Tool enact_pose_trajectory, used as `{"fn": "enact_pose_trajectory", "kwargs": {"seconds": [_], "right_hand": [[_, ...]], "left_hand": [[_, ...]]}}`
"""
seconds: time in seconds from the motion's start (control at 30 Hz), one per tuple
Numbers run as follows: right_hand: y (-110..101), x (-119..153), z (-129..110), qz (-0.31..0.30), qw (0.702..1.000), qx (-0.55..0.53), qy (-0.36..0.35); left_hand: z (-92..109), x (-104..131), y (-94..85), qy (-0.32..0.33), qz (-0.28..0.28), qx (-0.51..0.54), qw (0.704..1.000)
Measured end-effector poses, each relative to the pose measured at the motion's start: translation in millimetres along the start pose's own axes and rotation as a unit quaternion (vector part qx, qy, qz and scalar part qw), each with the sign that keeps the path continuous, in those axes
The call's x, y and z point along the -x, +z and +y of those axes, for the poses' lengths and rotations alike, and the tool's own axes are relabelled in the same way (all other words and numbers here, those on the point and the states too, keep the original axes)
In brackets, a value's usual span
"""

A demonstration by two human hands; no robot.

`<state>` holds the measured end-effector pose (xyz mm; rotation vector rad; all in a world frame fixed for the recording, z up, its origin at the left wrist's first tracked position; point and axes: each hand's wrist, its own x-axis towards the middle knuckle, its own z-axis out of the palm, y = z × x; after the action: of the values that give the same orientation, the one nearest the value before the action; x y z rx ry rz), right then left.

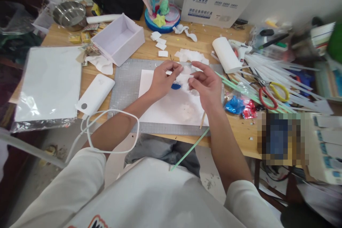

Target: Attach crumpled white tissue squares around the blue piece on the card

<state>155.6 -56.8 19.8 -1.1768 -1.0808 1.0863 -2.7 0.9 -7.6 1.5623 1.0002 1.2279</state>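
Both hands meet over a white sheet of paper (160, 110) on a grey cutting mat (124, 89). My left hand (164, 78) pinches one side of a soft white piece (184, 78), perhaps tissue or cotton; its exact kind is unclear. On the other side, my right hand (204, 82) grips the same piece between thumb and fingers, with the index finger raised. A small blue round thing (176, 86) shows just under the white piece, partly hidden by it. A thin wooden stick (202, 120) lies by my right wrist, and a green strip (189, 149) juts over the table edge.
At the left are a white power bank (96, 92) with its cable and an open pale box (117, 41). Behind stands a blue-based clay model (162, 17). To the right lie a white roll (226, 55), red-and-yellow scissors (268, 96), many white strips (283, 67) and blue clay packets (234, 105).
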Motion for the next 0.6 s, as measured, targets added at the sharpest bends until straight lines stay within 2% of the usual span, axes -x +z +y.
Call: {"fn": "enact_pose_trajectory", "kwargs": {"seconds": [0.13, 0.27, 0.4, 0.5, 0.6], "right_hand": [[1.2, -2.8, 9.5, 0.018, 0.999, 0.022, -0.016], [3.4, -2.0, 15.5, 0.053, 0.996, 0.058, -0.031], [1.9, -5.0, 15.8, 0.082, 0.990, 0.105, -0.053], [-2.5, -20.6, 12.2, 0.105, 0.966, 0.218, -0.091], [-5.7, -49.8, 8.2, 0.112, 0.917, 0.367, -0.111]], "left_hand": [[4.9, 4.7, 1.7, 0.061, -0.034, -0.058, 0.996], [7.6, 7.0, 3.5, 0.062, -0.038, -0.065, 0.995], [7.4, 7.0, 1.5, 0.064, -0.016, -0.074, 0.995], [3.6, 5.0, -0.9, 0.062, 0.012, -0.071, 0.995], [-2.4, 2.0, -1.1, 0.042, 0.023, -0.052, 0.997]]}}
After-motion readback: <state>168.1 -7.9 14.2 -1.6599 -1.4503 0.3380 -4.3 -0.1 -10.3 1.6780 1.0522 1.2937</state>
